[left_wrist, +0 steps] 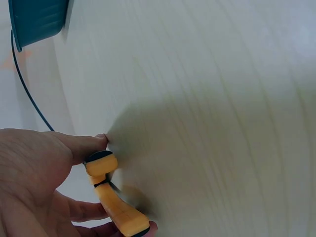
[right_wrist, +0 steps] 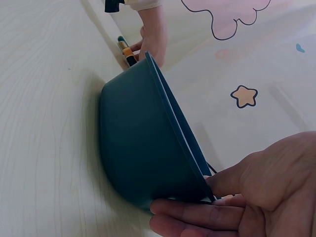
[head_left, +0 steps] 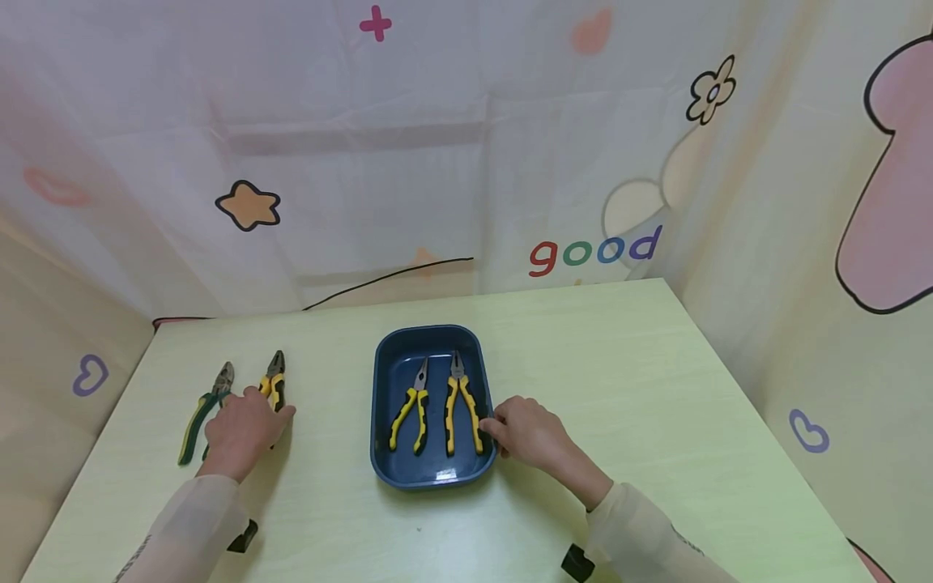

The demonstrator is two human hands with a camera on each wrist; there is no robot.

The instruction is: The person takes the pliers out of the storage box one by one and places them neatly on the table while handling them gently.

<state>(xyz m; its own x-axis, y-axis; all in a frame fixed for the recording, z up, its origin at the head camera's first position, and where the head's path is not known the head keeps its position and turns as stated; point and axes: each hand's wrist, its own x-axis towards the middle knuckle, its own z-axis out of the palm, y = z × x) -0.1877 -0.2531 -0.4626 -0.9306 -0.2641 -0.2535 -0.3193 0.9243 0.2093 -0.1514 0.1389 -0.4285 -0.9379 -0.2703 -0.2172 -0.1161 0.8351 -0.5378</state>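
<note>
In the head view my left hand (head_left: 244,429) lies over yellow-and-black pliers (head_left: 275,380), jaws pointing away. The left wrist view shows my thumb and fingers around the yellow handles (left_wrist: 121,210) of these pliers. Green-handled pliers (head_left: 193,429) lie just left of that hand, partly covered by it. A dark blue plastic tray (head_left: 437,482) stands at mid-table. Inside it lie yellow-and-black long-nose pliers (head_left: 420,405) and, to their right, another yellow-and-black pair of pliers (head_left: 459,397). My right hand (head_left: 532,433) pinches the tray's right rim, thumb on top and fingers outside (right_wrist: 182,210).
The pale wooden table (head_left: 605,364) extends to both sides of the tray. A printed curtain (head_left: 408,178) hangs behind the table and along its sides. Small black devices (head_left: 578,563) sit at both wrists.
</note>
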